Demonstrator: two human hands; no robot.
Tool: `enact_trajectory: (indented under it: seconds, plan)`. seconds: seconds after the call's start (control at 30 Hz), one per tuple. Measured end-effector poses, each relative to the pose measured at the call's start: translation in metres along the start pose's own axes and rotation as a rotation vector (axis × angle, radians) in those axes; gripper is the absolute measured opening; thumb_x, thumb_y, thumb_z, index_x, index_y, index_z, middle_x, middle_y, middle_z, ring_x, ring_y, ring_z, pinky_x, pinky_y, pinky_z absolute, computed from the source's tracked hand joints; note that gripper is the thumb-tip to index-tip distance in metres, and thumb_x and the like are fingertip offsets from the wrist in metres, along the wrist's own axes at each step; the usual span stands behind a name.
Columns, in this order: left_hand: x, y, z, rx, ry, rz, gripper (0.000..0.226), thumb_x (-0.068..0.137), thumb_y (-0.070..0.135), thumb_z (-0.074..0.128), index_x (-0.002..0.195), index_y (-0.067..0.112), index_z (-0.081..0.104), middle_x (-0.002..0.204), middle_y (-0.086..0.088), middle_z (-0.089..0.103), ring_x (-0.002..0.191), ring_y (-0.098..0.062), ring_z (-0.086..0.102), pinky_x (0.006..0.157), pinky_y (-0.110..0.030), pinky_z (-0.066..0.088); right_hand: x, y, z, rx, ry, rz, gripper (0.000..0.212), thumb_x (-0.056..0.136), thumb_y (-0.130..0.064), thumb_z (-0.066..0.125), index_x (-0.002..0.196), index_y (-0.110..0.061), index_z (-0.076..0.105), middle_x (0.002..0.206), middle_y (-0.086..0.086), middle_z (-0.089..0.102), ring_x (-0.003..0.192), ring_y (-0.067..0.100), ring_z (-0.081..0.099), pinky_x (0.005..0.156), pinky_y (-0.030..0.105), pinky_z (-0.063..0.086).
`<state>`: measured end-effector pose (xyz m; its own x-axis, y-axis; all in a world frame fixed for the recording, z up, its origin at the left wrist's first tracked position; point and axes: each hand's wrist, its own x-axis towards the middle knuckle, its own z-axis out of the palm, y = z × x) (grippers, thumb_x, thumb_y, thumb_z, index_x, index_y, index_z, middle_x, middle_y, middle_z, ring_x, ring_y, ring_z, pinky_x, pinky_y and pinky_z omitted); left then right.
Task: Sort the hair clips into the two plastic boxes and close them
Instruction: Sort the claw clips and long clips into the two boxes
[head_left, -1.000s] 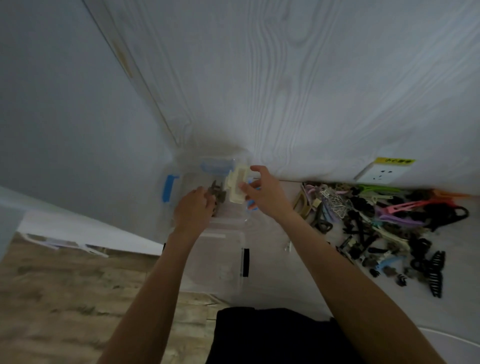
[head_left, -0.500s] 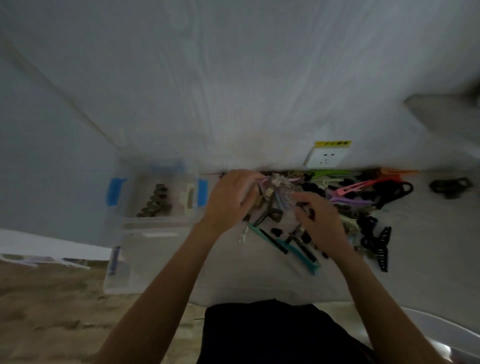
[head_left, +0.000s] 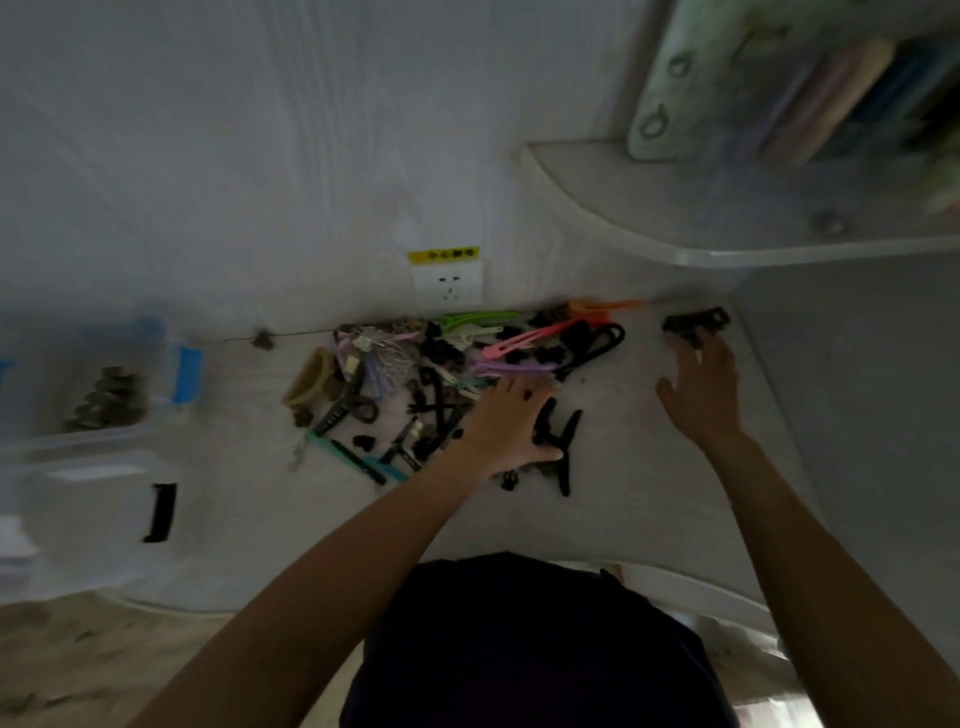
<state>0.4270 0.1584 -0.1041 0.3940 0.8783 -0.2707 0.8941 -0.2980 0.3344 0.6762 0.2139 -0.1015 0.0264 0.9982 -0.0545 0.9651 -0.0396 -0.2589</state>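
A heap of hair clips in black, pink, green, purple and teal lies on the white desk below a wall socket. My left hand rests palm down on the heap's right part, fingers spread, touching a large black claw clip. My right hand hovers open farther right, just below a lone black claw clip by the wall. At the far left stand a clear box with blue latches holding brown clips and a second clear box with a black latch.
A white wall socket with a yellow label sits above the heap. A curved shelf with blurred items juts out at the upper right. A grey side panel bounds the desk on the right. My dark clothing fills the bottom centre.
The view has swung right. Both hands moved right, away from the boxes: the left now lies on the heap's right part, the right has reached out to the lone black clip.
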Motion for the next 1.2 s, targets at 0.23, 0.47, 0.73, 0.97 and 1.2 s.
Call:
enact_trajectory:
  seconds: [0.23,0.47,0.73,0.97,1.2]
  plan:
    - [0.027,0.015,0.005,0.010,0.052,-0.057,0.067,0.082,0.055,0.058,0.136,0.021,0.038,0.141,-0.010,0.037,0.131,-0.031,0.031,0.108,-0.042,0.031,0.050,0.039,-0.005,-0.136,-0.182,0.045,0.076,0.086,-0.028,0.060,0.147,-0.019,0.016,0.156,0.017,-0.002,0.141,0.043,0.000,0.116,0.051,0.008]
    - [0.034,0.030,0.007,0.010,0.156,0.045,0.050,0.087,0.028,0.061,0.133,0.022,0.045,0.140,-0.008,0.040,0.129,-0.030,0.033,0.107,-0.042,0.031,0.025,0.042,0.001,-0.063,-0.173,-0.112,0.056,0.084,-0.019,0.061,0.135,-0.010,0.039,0.141,0.020,0.033,0.110,0.041,0.047,0.089,0.045,0.042]
    - [0.034,0.030,0.001,0.179,-0.077,0.306,0.050,0.071,0.013,0.062,0.121,0.021,0.059,0.138,0.001,0.048,0.138,-0.021,0.028,0.116,-0.043,0.008,-0.016,0.025,0.000,-0.183,-0.136,-0.197,0.038,0.087,-0.040,0.058,0.116,-0.015,0.060,0.108,0.014,0.061,0.098,0.032,0.053,0.079,0.035,0.036]
    - [0.031,0.025,-0.003,0.124,0.095,0.385,0.037,0.076,0.020,0.069,0.113,0.016,0.065,0.116,-0.005,0.065,0.117,-0.027,0.052,0.103,-0.040,0.034,-0.044,0.008,0.003,0.043,-0.157,-0.143,0.038,0.081,-0.031,0.068,0.105,-0.006,0.052,0.109,0.018,0.052,0.097,0.033,0.050,0.073,0.038,0.044]
    - [-0.007,0.033,-0.019,-0.438,0.500,0.211,0.024,0.091,0.023,0.054,0.111,0.012,0.063,0.105,-0.004,0.067,0.096,-0.019,0.061,0.084,-0.029,0.046,-0.069,-0.010,0.017,0.335,-0.184,-0.045,0.057,0.084,-0.025,0.065,0.134,-0.021,0.037,0.124,0.017,0.050,0.107,0.034,0.053,0.085,0.042,0.047]
